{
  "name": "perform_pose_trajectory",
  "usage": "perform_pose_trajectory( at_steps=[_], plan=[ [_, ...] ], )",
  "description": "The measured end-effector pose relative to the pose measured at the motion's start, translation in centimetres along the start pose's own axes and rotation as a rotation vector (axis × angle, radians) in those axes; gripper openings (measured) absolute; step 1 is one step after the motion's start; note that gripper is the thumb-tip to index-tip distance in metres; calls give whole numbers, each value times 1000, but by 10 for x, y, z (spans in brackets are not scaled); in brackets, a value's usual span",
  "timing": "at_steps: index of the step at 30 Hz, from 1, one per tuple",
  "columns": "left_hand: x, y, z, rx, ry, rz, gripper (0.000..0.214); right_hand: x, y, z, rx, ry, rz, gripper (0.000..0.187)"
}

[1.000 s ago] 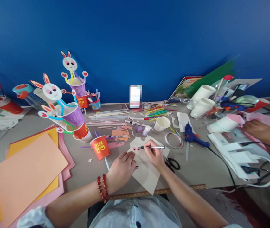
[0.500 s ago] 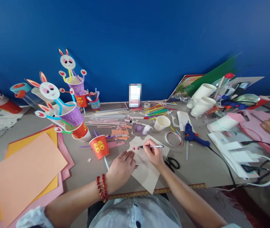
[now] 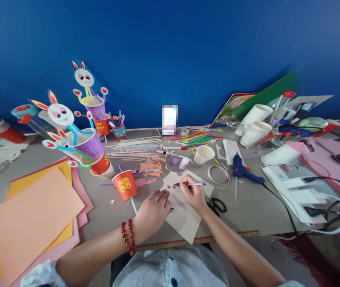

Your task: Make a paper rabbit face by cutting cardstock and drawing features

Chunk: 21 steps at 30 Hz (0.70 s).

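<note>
My right hand (image 3: 193, 192) is closed around a pen (image 3: 196, 183), its tip at one of two small pink-and-dark round spots on a sheet of off-white paper (image 3: 184, 221). My left hand (image 3: 155, 205) lies on the left part of that sheet, fingers stretched out and pointing toward the spots. A small dark tip pokes out by its thumb; I cannot make out what it belongs to. Black-handled scissors (image 3: 218, 205) lie just right of my right wrist, partly hidden. An upturned red paper cup (image 3: 125, 185) on a white stick is left of my left hand.
Rabbit figures made from cups (image 3: 89, 145) stand at the left, behind stacked coloured paper (image 3: 35, 215). A blue glue gun (image 3: 244, 171), a tape roll (image 3: 218, 175) and a power strip (image 3: 286, 199) are at right. Straws, markers and a white cup (image 3: 204, 154) lie ahead.
Another person's hand at the right edge has gone from view, and scissors on the pink paper there now show. My two hands stay in almost the same place.
</note>
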<state>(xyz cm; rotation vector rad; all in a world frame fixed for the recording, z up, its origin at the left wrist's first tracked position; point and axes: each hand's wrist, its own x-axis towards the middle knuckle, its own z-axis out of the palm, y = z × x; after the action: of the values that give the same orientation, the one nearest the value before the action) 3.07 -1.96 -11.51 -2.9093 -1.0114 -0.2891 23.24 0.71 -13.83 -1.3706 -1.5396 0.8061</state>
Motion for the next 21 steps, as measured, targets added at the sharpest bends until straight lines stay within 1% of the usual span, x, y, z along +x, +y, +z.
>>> perform_pose_trajectory(
  at_steps=[7,16,21],
  plan=[
    [0,0,-1,-19,10,0,22,-2,0,0,19,55,-5,17],
    [-1,0,1,-19,-13,-3,22,-1,-1,0,-16,33,7,16],
    [0,0,-1,-25,-15,-4,22,-1,-3,0,-26,68,6,16]
  ],
)
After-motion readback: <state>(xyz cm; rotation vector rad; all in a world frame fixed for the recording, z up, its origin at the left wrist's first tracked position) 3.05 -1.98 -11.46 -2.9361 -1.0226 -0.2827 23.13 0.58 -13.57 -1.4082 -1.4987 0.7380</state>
